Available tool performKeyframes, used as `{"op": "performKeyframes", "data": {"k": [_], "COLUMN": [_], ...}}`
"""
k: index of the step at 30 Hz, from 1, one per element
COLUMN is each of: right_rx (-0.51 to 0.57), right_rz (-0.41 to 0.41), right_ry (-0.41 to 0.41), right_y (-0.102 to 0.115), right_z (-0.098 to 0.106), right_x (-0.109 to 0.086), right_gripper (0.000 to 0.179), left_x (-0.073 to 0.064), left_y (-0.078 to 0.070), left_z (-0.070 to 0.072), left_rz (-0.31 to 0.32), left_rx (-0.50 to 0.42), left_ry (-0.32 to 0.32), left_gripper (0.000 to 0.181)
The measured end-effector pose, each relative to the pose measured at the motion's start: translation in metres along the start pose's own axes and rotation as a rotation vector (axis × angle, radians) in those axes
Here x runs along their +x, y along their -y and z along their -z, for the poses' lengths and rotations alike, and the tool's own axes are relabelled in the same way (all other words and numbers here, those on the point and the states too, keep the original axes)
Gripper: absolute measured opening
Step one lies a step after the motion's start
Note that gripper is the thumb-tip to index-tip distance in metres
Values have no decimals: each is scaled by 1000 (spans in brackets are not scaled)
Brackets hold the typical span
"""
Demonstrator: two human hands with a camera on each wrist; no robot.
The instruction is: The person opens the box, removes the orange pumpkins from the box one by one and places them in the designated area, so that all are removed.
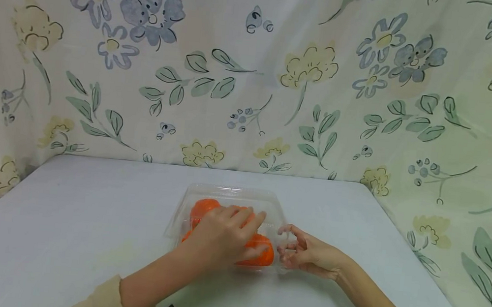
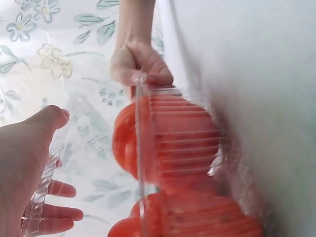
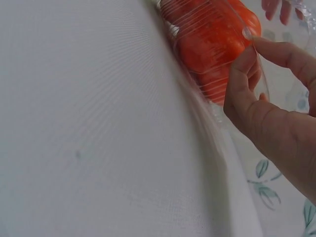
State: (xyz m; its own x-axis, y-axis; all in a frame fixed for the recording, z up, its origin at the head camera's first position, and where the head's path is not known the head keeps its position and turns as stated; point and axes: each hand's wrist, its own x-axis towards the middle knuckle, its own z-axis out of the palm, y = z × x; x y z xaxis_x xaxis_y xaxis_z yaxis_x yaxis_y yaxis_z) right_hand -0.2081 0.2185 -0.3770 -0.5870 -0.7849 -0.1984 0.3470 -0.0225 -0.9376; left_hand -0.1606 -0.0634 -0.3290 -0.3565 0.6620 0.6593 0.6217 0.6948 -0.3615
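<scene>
A floral cloth [image 1: 253, 82] is hanging behind the white table [image 1: 88, 217], where a clear plastic clamshell [image 1: 272, 210] is resting. Your left hand [image 1: 229, 228] is hovering over it, fingers loosely spread, gripping nothing; your right hand [image 1: 312, 255] is pinching its right edge between thumb and finger. Red-orange tomatoes [image 1: 265, 252] are sitting inside.

Hung with flowered cloth [image 1: 252, 85] behind the white table [image 1: 90, 198].
Patterned in blue, yellow and green; falls past the table's left and right edges; softly lit.
</scene>
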Motion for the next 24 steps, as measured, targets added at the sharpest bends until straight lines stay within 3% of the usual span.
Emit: {"op": "performKeyframes", "data": {"k": [7, 12, 17, 24], "right_rx": [-29, -132, -315, -551], "right_rz": [-6, -31, -23, 103], "right_ry": [-18, -72, -219, -435], "right_y": [1, 5, 13, 28], "right_z": [2, 3, -1, -7], "right_x": [-1, -1, -3, -2], "right_gripper": [54, 48, 54, 62], "left_x": [3, 3, 2, 1], "left_y": [15, 28, 37, 44], "left_z": [8, 13, 17, 21], "left_rz": [48, 88, 126, 157], "left_rx": [26, 1, 2, -10], "left_ry": [-42, -26, -27, -3], "left_gripper": [54, 54, 52, 52]}}
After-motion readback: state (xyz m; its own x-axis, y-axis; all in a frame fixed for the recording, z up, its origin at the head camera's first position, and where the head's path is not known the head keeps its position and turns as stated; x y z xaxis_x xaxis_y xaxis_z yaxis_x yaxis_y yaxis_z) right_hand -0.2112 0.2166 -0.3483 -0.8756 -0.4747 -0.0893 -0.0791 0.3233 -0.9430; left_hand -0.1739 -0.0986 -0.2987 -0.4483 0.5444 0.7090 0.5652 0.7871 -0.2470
